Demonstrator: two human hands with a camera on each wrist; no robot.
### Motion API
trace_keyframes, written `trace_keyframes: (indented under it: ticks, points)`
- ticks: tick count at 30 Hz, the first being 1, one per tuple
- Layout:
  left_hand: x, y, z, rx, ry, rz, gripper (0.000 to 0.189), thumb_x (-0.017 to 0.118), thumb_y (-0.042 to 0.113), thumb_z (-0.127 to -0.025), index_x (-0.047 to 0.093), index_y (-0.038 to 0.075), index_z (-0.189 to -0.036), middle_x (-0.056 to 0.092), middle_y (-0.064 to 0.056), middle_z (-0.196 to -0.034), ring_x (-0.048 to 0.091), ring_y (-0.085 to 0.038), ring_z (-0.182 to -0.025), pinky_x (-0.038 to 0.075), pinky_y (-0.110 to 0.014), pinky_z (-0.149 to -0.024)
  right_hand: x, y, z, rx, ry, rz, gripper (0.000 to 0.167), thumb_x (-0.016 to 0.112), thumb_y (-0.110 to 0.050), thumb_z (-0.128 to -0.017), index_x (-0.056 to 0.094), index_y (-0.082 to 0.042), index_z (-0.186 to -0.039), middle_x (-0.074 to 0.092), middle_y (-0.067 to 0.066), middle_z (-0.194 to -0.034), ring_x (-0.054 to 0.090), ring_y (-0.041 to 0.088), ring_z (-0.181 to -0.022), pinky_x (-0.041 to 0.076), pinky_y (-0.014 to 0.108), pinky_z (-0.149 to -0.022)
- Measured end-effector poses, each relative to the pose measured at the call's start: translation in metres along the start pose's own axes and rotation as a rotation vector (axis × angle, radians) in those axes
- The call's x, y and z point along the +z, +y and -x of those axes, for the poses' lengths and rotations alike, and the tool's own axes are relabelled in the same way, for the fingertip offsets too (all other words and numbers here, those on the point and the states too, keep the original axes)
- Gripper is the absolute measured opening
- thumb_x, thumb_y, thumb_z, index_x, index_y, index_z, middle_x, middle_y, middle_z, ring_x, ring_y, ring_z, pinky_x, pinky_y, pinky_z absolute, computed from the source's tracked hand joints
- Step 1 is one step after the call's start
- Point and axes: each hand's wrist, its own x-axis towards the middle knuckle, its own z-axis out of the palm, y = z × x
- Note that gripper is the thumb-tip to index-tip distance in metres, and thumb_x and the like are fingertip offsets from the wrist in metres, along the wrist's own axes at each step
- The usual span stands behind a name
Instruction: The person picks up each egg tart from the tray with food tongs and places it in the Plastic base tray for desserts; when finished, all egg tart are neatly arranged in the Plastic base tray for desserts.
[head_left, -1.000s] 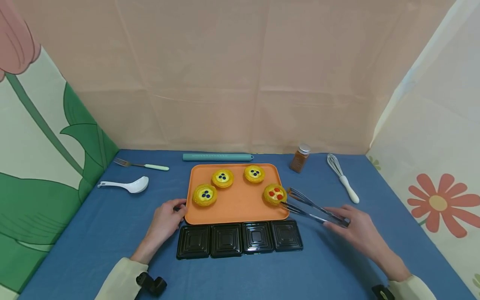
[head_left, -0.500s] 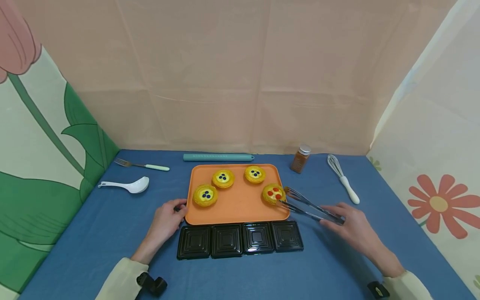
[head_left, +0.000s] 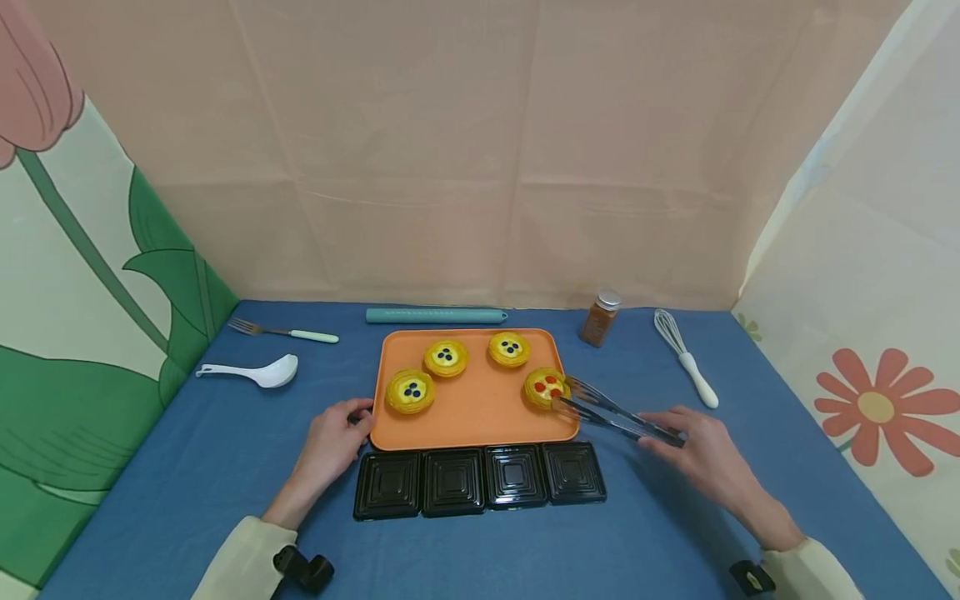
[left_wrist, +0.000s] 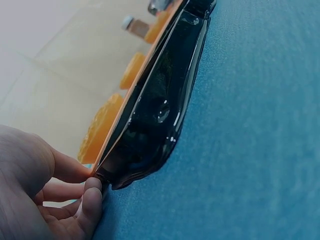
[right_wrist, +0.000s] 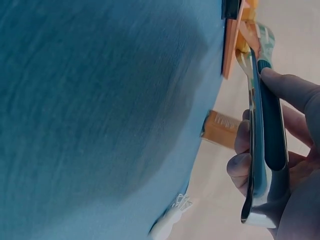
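Observation:
An orange tray (head_left: 472, 421) lies on the blue cloth in the head view. It bears several yellow tarts, among them a blue-dotted tart (head_left: 410, 391) at front left and a red-dotted tart (head_left: 545, 387) at the right edge. My left hand (head_left: 332, 442) pinches the tray's left front corner between thumb and finger, seen close up in the left wrist view. In my right hand (head_left: 701, 457) are metal tongs (right_wrist: 270, 125), gripped along their arms. The tongs' tips sit on either side of the red-dotted tart's right part.
A black four-section tray (head_left: 452, 481) lies along the orange tray's front edge. Behind are a teal rolling pin (head_left: 437, 315) and a spice jar (head_left: 600, 318). A whisk (head_left: 686, 357) lies right; a fork (head_left: 281, 331) and white ladle (head_left: 258, 370) lie left.
My right hand and the tongs have moved slightly left, bringing the tips further around the red-dotted tart. That tart has shifted a little left. My left hand has stayed at the tray corner.

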Motion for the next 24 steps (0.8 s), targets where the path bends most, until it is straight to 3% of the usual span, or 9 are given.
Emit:
trace_keyframes:
  ticks: [15,24]
  points:
    - [0.001,-0.002,-0.001,0.001,0.002,-0.003,0.035,0.055,0.01,-0.1,0.061,-0.006,-0.131,0.062,-0.011,-0.096,0.055,-0.018,-0.061,0.047,-0.03,-0.053,-0.003,-0.005,0.006,0.021,-0.001,0.003,0.033,0.079,-0.022,-0.09,0.075,-0.01,-0.12,0.068,0.003,-0.103,0.057,0.012,-0.078,0.044,0.028,-0.055]
    - [0.001,-0.002,-0.001,-0.002,0.004,0.0,0.035,0.055,0.01,-0.1,0.061,-0.006,-0.131,0.062,-0.01,-0.096,0.055,-0.018,-0.061,0.047,-0.03,-0.052,-0.009,-0.005,0.022,0.025,0.028,-0.001,0.032,0.079,-0.021,-0.089,0.076,-0.015,-0.12,0.066,-0.002,-0.101,0.052,0.007,-0.07,0.042,0.027,-0.054]
